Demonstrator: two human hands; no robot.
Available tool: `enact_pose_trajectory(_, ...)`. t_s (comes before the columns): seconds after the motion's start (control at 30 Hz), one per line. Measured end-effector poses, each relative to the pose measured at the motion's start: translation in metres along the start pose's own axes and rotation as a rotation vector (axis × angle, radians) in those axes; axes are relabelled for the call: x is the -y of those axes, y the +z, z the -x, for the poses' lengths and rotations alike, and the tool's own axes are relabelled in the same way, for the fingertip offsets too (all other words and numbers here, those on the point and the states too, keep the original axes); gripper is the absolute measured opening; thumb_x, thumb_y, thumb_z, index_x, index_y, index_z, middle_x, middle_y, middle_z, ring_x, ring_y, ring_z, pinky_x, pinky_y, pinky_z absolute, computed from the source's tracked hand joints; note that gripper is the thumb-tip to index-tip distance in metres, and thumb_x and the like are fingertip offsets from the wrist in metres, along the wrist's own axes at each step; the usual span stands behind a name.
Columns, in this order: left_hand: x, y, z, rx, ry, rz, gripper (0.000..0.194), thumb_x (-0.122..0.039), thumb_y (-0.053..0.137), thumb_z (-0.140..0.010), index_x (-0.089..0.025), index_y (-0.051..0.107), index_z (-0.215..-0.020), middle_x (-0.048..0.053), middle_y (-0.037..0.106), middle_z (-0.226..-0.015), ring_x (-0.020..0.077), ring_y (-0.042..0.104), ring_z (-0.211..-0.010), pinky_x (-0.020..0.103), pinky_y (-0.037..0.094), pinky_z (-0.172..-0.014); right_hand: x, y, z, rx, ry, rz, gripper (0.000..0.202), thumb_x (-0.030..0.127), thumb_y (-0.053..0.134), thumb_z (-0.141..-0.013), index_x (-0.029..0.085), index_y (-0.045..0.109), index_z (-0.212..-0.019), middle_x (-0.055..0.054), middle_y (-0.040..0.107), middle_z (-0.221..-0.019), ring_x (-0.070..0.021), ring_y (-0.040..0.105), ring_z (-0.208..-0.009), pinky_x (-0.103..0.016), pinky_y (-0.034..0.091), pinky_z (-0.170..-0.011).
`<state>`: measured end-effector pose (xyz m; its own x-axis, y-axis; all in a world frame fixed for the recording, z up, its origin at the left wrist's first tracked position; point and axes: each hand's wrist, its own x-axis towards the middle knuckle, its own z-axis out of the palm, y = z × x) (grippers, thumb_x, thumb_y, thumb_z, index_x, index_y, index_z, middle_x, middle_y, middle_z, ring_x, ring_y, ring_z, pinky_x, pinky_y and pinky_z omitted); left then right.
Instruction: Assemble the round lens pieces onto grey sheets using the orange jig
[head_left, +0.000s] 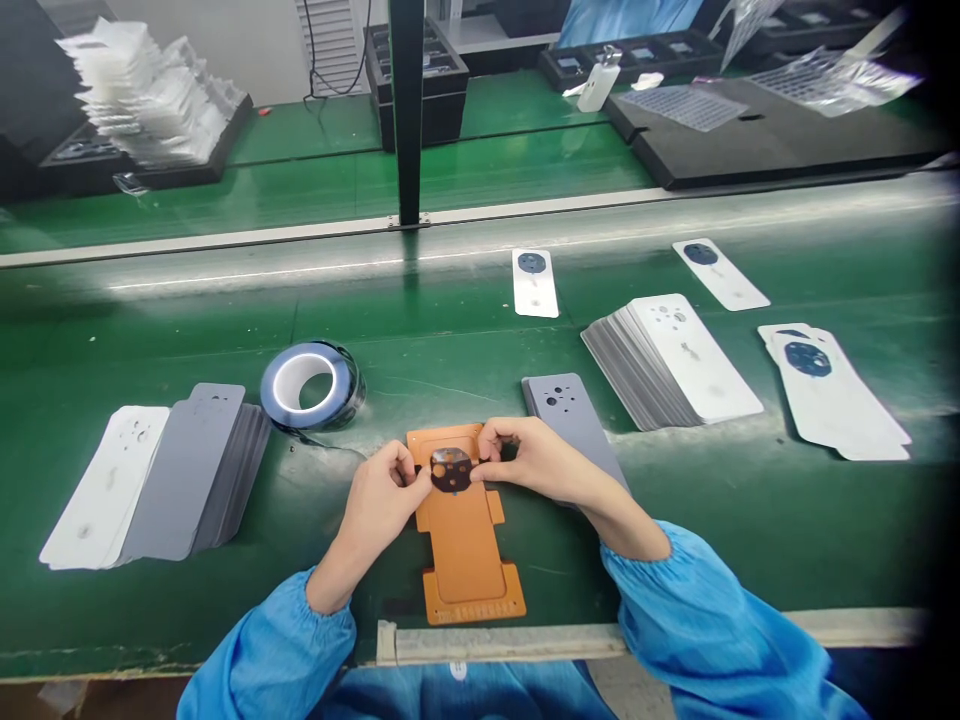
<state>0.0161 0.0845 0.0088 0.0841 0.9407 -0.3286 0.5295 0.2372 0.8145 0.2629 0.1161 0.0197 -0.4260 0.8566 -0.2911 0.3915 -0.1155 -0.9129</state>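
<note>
Clock: the orange fixture plate (465,560) is the centre, with 12 o'clock pointing away from the person.
Dark disc with round cutouts (452,477): over the 12 o'clock end of the orange fixture plate, spanning the space between the two hands; whether it touches the plate cannot be told.
Left hand (379,497): thumb and forefinger pinched on the disc's 9 o'clock edge.
Right hand (534,457): thumb and forefinger pinched at the disc's 3 o'clock edge, the other fingers curled.
Blue sleeves (720,610): gathered on both forearms, at roughly 8 and 4 o'clock.
Grey phone back panel (577,420): between 1 and 2 o'clock, partly hidden by the right forearm, its camera holes showing.
Blue tape roll (289,380): between 10 and 11 o'clock, with a white core.
Left panel stack (169,490): at 9 o'clock, fanned, white and grey backs overlapping.
Right panel stack (690,360): near 2 o'clock, fanned, a white back on top.
White backs bearing dark discs: a single one (535,290) past 12, another (724,278) between 1 and 2, an overlapping group (840,400) between 2 and 3.
Black post (407,110): just short of 12, on the metal rail.
Black foam board (772,145): near 1, beyond the rail.
</note>
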Motion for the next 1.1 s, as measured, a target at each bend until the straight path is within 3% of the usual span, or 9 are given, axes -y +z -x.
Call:
enact_pose_trajectory(0.1,0.002,0.0,-0.001,-0.002,0.001,-0.008,0.024,-0.032,0.064,-0.077,-0.023,0.044,-0.069,-0.007,0.048,-0.058,0.0102,0.044,-0.052,0.023,0.031,-0.052,-0.001,-0.003,0.002,0.019,0.007,-0.047,0.032,0.044,0.082,-0.079,0.02,0.061,-0.077,0.0,0.066,-0.08,-0.0168,0.061,-0.075,-0.03,0.047,-0.071)
enact_pose_trajectory(0.23,0.005,0.001,-0.002,0.014,0.005,0.001,0.024,-0.035,0.063,-0.08,-0.023,0.045,-0.071,-0.006,0.053,-0.059,0.011,0.047,-0.052,0.023,0.031,-0.053,0.001,0.005,0.001,-0.094,-0.02,0.035,0.035,0.047,0.077,-0.083,0.02,0.057,-0.073,0.001,0.062,-0.073,-0.0147,0.056,-0.067,-0.03,0.044,-0.064)
enact_pose_trajectory(0.37,0.003,0.002,0.0,-0.008,0.013,-0.036,0.023,-0.034,0.062,-0.08,-0.023,0.044,-0.07,-0.006,0.056,-0.06,0.0115,0.049,-0.053,0.023,0.031,-0.054,0.008,0.019,0.0,-0.206,-0.002,0.149,0.038,0.048,0.077,-0.08,0.022,0.05,-0.07,0.003,0.054,-0.064,-0.0135,0.048,-0.06,-0.029,0.039,-0.057)
enact_pose_trajectory(0.57,-0.004,0.008,0.003,-0.102,0.049,-0.214,0.025,-0.034,0.063,-0.078,-0.024,0.042,-0.068,-0.006,0.053,-0.056,0.0127,0.047,-0.052,0.025,0.029,-0.056,0.019,0.03,0.001,-0.291,0.042,0.358,0.049,0.06,0.081,-0.071,0.024,0.047,-0.071,0.002,0.055,-0.064,-0.0149,0.049,-0.057,-0.029,0.035,-0.053)
enact_pose_trajectory(0.8,-0.006,0.008,0.004,-0.092,0.046,-0.213,0.024,-0.033,0.061,-0.078,-0.024,0.042,-0.069,-0.007,0.051,-0.056,0.0115,0.045,-0.05,0.025,0.031,-0.056,0.002,0.012,0.001,-0.145,-0.02,0.177,0.03,0.037,0.071,-0.084,0.023,0.049,-0.07,0.003,0.058,-0.066,-0.0138,0.052,-0.061,-0.028,0.04,-0.058)
enact_pose_trajectory(1.1,-0.001,0.003,0.002,-0.033,0.033,-0.129,0.025,-0.037,0.063,-0.081,-0.023,0.045,-0.071,-0.008,0.048,-0.057,0.0101,0.044,-0.05,0.023,0.032,-0.053,0.0,0.009,0.0,-0.146,-0.064,0.159,0.025,0.025,0.069,-0.081,0.022,0.048,-0.068,0.004,0.058,-0.067,-0.0126,0.05,-0.061,-0.027,0.039,-0.059)
